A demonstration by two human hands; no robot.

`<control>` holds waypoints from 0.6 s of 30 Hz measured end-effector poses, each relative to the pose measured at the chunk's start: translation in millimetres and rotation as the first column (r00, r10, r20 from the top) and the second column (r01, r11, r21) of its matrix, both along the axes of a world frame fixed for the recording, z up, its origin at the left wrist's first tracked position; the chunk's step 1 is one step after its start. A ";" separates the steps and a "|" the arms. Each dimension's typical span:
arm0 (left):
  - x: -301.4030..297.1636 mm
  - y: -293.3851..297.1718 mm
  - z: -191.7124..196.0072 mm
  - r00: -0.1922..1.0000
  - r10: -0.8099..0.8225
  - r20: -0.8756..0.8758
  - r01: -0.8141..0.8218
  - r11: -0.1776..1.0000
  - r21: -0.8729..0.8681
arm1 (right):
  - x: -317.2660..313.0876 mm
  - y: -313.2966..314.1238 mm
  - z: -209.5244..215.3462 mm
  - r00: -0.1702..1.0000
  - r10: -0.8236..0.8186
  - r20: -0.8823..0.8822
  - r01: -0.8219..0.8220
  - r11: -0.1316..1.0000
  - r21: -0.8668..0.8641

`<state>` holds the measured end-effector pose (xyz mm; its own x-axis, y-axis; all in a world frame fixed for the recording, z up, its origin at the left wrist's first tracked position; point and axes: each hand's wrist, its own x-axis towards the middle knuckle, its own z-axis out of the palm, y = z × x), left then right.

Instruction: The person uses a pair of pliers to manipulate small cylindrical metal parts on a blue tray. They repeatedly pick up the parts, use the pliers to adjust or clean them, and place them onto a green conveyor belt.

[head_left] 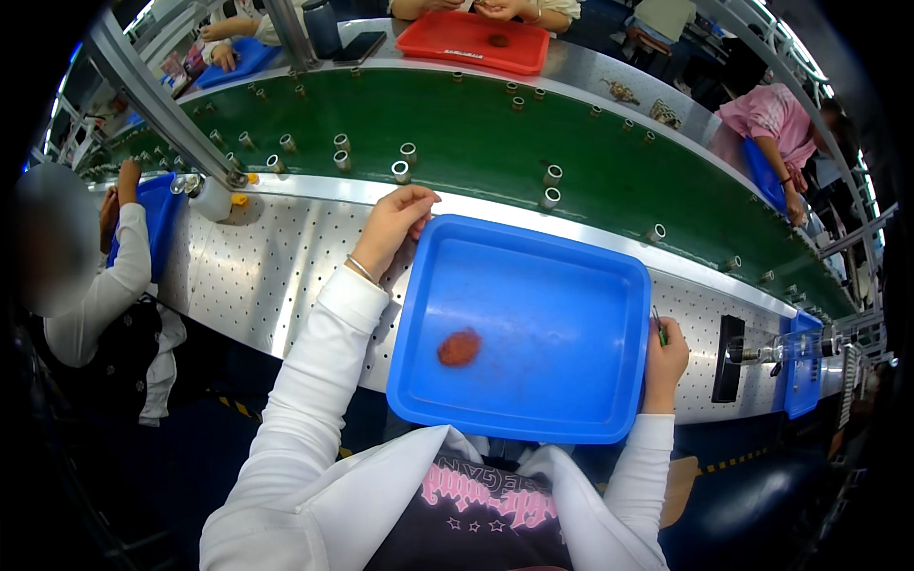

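Note:
A blue plastic tray [533, 400] lies in front of me on the perforated metal bench. Left of its middle sits a small reddish-brown clump [459, 348] of what look like fine strands. My left hand [392, 228] is beyond the tray's far left corner, close to the green belt. Its fingers and thumb are pressed together in a pinch; anything between them is too small to tell. Beside the tray's right wall, my right hand [666, 354] is closed round a slim dark pointed tool with a green part [659, 326], its tip pointing away from me.
Past the bench edge runs a green conveyor belt [476, 124] carrying several short metal cylinders [401, 172]. A white bottle [209, 200] stands left, by a metal post [162, 95]. Right are a black block [728, 359] and clear container [762, 350]. Co-workers sit left and opposite, one with a red tray [438, 52].

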<state>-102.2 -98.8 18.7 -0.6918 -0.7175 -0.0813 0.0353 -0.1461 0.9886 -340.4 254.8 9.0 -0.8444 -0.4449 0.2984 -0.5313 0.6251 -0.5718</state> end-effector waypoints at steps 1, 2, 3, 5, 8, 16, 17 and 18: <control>-0.2 0.2 0.2 1.000 -0.002 -0.004 0.002 1.000 0.000 | -0.3 0.1 0.4 1.000 0.003 -0.001 -0.003 1.000 0.005; 0.1 0.3 0.6 1.000 -0.002 -0.005 0.002 1.000 0.007 | 0.1 0.1 -1.1 1.000 0.009 -0.016 -0.009 1.000 -0.015; -0.4 0.7 1.1 1.000 -0.001 -0.006 0.001 1.000 0.014 | -0.5 0.2 -2.5 0.999 0.015 -0.032 -0.016 0.999 -0.035; -0.7 1.6 2.3 1.000 -0.002 -0.007 0.003 1.000 0.023 | -2.1 0.9 -5.1 0.999 0.015 -0.040 -0.017 0.999 -0.048; -0.4 1.6 2.8 1.000 -0.002 0.003 0.002 1.000 0.018 | -2.4 0.7 -5.5 1.000 0.007 -0.022 -0.008 0.999 -0.037; -0.7 1.9 2.2 1.000 0.016 0.023 -0.015 1.000 -0.017 | -0.4 0.2 -1.3 1.000 0.003 0.004 -0.003 1.000 -0.028; -0.6 1.6 1.7 1.000 0.015 0.023 -0.015 1.000 -0.015 | -0.9 0.3 -2.8 1.000 0.008 -0.013 -0.009 0.999 -0.037; -0.6 1.2 1.1 1.000 0.015 0.024 -0.014 1.000 -0.013 | -1.6 0.5 -4.4 0.999 0.014 -0.029 -0.015 0.999 -0.046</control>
